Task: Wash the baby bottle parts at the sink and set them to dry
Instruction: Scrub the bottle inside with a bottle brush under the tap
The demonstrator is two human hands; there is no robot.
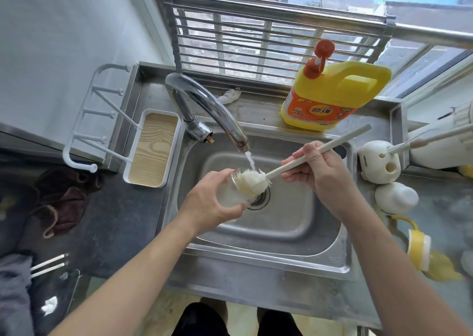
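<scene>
Over the stainless steel sink basin [294, 223], my left hand [207, 202] gripped the clear glass baby bottle [231, 196], its mouth tilted up and rightward to meet the white long-handled bottle brush [252, 182], pinched in my right hand [314, 166] along that same axis.

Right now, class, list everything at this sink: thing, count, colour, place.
bottle: one, clear, over the sink
brush: one, cream, head at the bottle's mouth
tap: one, chrome, running, behind the basin
sink: one, steel, centre
detergent jug: one, yellow, ledge behind sink
drying rack: one, white, left of sink
brush holder: one, white, right of sink
cloth: one, brown, left counter
handled collar: one, yellow, right counter
left hand: one, grips the bottle
right hand: one, holds the brush handle
</scene>
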